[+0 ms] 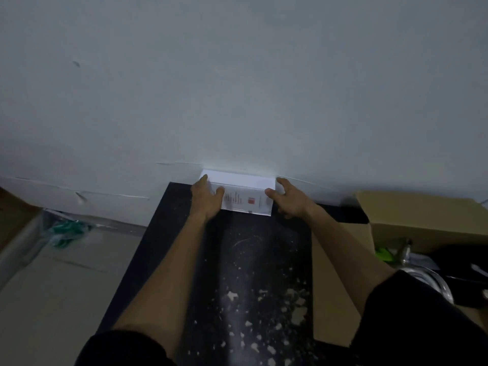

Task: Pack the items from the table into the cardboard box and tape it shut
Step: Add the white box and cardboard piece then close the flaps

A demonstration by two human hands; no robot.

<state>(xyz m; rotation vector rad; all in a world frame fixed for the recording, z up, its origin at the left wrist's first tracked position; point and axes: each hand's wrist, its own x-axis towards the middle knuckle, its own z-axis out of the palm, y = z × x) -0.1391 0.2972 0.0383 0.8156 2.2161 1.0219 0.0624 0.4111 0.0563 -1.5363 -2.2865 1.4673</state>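
A white box [241, 192] with red and dark print on its near face sits at the centre of the frame, at the far end of a dark table [237, 260] and against the pale wall [237, 75]. The left hand [206, 200] grasps the box at its left end: fingers reach along the far top corner, the thumb lies across the near printed face. The right hand [291, 200] grasps the right end, thumb against the near corner, fingers curled round the side. Both forearms reach up from the bottom of the frame, with dark sleeves at the lower edge. The tabletop is speckled with pale flecks and chips, thickest toward the lower centre. At the right of the frame stands an open cardboard box [427, 220], one flap raised, holding dark items, something green and a clear coiled object; these cannot be identified further. At the left, flattened cardboard [52, 286] lies low, with a green and clear plastic bag [67, 232] near it.
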